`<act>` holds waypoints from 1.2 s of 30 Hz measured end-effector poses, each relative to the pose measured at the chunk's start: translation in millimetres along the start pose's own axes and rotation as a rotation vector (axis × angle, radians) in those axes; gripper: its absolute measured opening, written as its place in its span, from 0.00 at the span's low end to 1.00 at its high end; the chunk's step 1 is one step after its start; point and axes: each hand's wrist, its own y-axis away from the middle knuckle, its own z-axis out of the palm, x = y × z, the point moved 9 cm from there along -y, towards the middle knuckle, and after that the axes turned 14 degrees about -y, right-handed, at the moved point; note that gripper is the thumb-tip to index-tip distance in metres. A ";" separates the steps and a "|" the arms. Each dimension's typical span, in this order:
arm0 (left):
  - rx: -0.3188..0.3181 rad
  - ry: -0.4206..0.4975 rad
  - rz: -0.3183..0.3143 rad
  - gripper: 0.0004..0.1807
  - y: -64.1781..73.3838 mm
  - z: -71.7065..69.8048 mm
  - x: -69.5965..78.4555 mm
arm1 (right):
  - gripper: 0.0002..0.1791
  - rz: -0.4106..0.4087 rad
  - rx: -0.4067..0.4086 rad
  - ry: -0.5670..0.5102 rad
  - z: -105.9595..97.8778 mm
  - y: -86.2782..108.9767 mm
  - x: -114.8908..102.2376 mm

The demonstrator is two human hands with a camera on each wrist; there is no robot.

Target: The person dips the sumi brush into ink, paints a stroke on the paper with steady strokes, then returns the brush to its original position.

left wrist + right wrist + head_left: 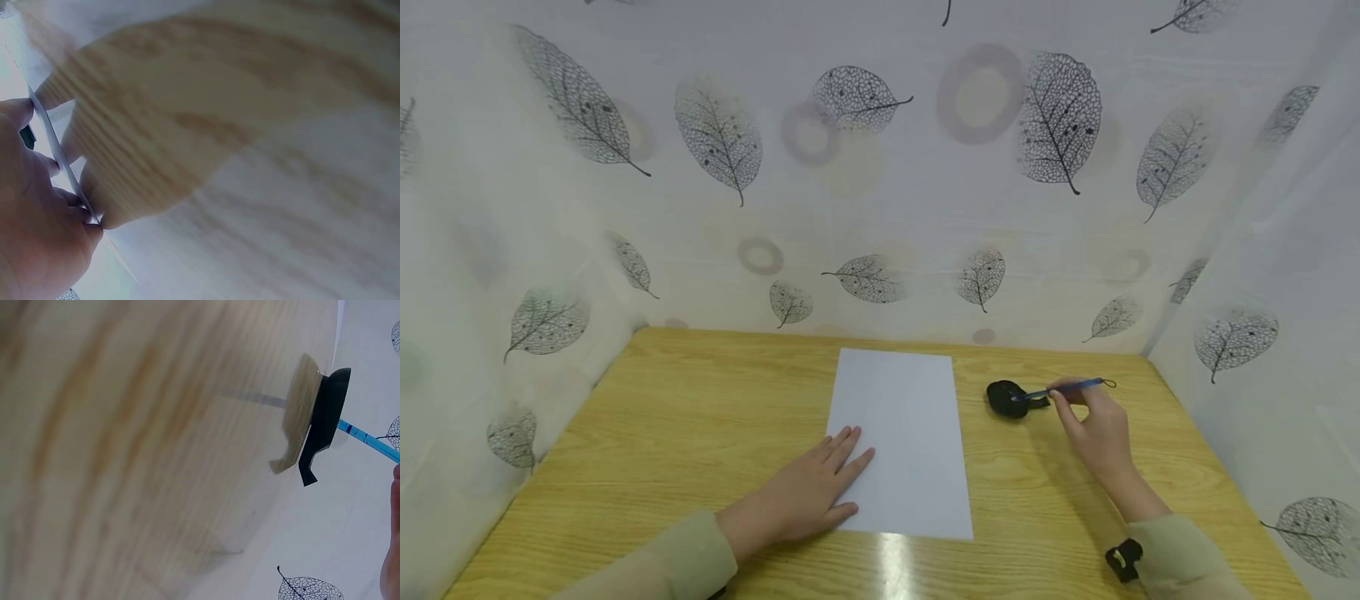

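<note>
A white sheet of paper (906, 433) lies lengthwise on the wooden table. Flat with fingers spread, my left hand (808, 492) rests over the sheet's lower left edge; the left wrist view shows the same fingers on the paper's edge. My right hand (1103, 429) pinches a slim blue brush (1081, 385) with a small cord loop at its top end. The brush slants down to the left, its lower end inside a small black ink dish (1002, 398). From the right wrist view, the dish's wall (328, 409) hides the brush tip.
The ink dish has a short handle (1039, 402) pointing toward my right hand. Leaf-patterned white cloth (880, 200) hangs behind the table (700, 400) and along both sides. A black strap (1123, 558) sits at my right sleeve.
</note>
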 end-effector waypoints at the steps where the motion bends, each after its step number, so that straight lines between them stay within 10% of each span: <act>1: 0.002 0.001 0.000 0.40 -0.1 0.1 -0.1 | 0.14 0.005 0.000 0.001 0.0 -0.1 0.9; 36: 0.066 -0.006 0.031 0.38 7.1 -0.8 -2.4 | 0.10 0.024 0.090 -0.129 -14.8 -0.6 10.1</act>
